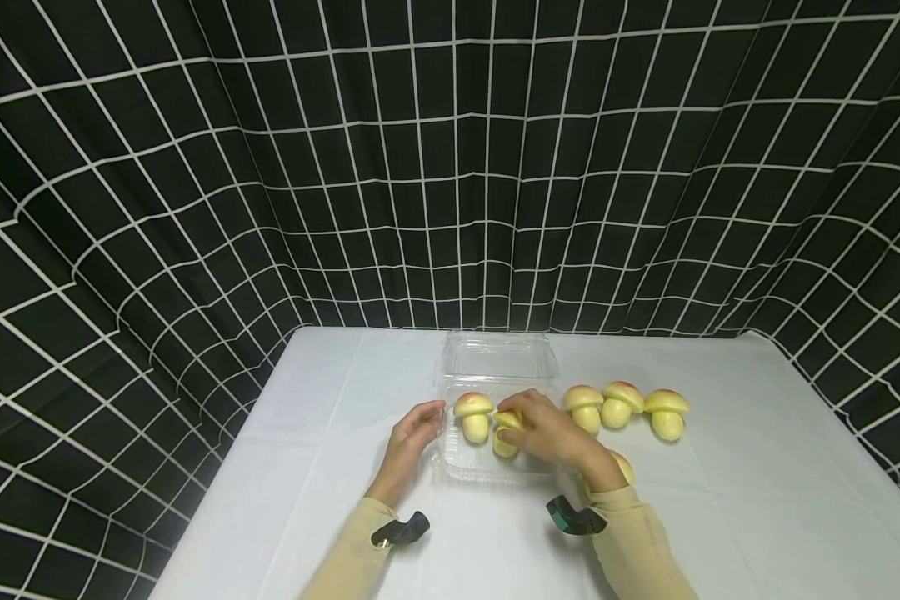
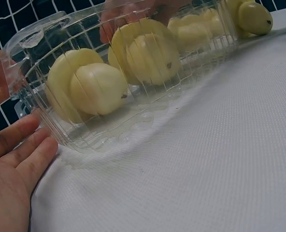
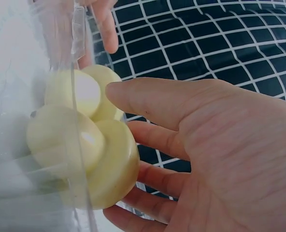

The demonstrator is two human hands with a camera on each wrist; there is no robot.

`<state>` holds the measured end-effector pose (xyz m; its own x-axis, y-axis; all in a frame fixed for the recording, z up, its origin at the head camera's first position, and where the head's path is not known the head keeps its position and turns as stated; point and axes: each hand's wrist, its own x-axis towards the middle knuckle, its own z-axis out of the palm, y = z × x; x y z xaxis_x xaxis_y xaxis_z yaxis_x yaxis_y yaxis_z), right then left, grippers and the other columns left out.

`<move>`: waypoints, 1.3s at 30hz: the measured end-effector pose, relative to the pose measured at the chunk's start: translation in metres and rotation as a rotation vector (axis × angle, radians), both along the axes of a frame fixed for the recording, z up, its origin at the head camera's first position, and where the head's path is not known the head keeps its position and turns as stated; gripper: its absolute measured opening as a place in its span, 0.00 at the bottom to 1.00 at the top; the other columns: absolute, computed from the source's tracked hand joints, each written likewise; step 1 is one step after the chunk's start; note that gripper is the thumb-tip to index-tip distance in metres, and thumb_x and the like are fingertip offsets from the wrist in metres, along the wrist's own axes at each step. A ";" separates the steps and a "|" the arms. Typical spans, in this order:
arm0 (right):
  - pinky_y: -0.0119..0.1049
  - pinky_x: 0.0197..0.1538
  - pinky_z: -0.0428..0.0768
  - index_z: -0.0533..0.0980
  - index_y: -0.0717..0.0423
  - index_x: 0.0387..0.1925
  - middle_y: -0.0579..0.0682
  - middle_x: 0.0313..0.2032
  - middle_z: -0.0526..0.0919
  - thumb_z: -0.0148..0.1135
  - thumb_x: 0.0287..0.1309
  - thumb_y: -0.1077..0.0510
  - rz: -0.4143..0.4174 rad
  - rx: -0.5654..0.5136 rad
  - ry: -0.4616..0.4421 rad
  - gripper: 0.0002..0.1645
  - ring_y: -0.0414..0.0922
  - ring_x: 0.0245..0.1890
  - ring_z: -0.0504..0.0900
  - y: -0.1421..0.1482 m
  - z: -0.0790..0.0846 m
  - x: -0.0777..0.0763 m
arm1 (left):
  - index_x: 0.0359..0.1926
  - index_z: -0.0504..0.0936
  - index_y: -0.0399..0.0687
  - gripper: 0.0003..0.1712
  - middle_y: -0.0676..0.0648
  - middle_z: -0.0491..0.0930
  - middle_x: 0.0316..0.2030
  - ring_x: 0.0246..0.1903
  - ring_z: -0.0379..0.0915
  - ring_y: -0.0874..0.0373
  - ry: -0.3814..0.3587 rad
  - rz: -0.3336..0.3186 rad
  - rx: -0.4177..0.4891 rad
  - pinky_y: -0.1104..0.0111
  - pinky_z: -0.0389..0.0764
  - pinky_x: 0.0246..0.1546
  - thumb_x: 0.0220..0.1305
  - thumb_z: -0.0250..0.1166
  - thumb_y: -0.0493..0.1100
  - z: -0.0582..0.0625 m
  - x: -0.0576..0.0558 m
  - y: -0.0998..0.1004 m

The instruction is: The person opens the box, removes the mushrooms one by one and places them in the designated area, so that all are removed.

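A clear plastic clamshell box (image 1: 468,462) lies on the table with its lid (image 1: 498,358) folded back. One yellow toy mushroom (image 1: 476,427) with a reddish cap top sits inside, towards the left. Next to it, my right hand (image 1: 546,429) holds a second toy mushroom (image 3: 111,166) by its cap, within the box. The right wrist view shows the fingers behind that cap and the thumb (image 3: 143,96) to one side. My left hand (image 1: 411,446) stays at the box's left wall; its fingers (image 2: 24,140) lie extended against the plastic in the left wrist view.
Right of the box, several more toy mushrooms (image 1: 667,414) stand on the white-covered table (image 1: 750,500). Another mushroom (image 1: 622,467) is partly hidden behind the right wrist. A black curtain with a white grid (image 1: 487,167) hangs round the back and sides.
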<state>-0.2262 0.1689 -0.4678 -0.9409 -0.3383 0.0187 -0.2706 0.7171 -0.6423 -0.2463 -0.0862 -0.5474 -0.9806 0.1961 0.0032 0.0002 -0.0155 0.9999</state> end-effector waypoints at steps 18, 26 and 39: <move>0.60 0.64 0.74 0.73 0.57 0.64 0.62 0.61 0.75 0.67 0.59 0.53 -0.007 0.014 -0.046 0.31 0.58 0.61 0.72 -0.006 -0.008 -0.001 | 0.64 0.77 0.45 0.24 0.43 0.74 0.67 0.71 0.66 0.46 0.004 -0.012 0.004 0.49 0.66 0.75 0.67 0.57 0.42 -0.003 0.000 -0.001; 0.53 0.60 0.76 0.73 0.58 0.63 0.55 0.53 0.77 0.69 0.57 0.54 0.002 0.051 -0.063 0.33 0.52 0.55 0.74 -0.008 -0.013 -0.002 | 0.64 0.77 0.47 0.25 0.44 0.74 0.67 0.71 0.66 0.46 0.004 -0.012 0.008 0.48 0.65 0.75 0.67 0.57 0.42 -0.002 0.000 -0.001; 0.54 0.63 0.76 0.74 0.55 0.63 0.55 0.57 0.78 0.67 0.56 0.58 0.067 0.022 -0.054 0.32 0.53 0.59 0.75 -0.007 -0.016 0.000 | 0.65 0.76 0.44 0.25 0.41 0.74 0.67 0.70 0.66 0.45 0.002 -0.009 0.022 0.55 0.68 0.73 0.67 0.57 0.40 -0.001 0.000 -0.001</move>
<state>-0.2265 0.1623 -0.4841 -0.9157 -0.4000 -0.0394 -0.2837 0.7127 -0.6416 -0.2460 -0.0867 -0.5484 -0.9787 0.2049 0.0092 0.0016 -0.0374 0.9993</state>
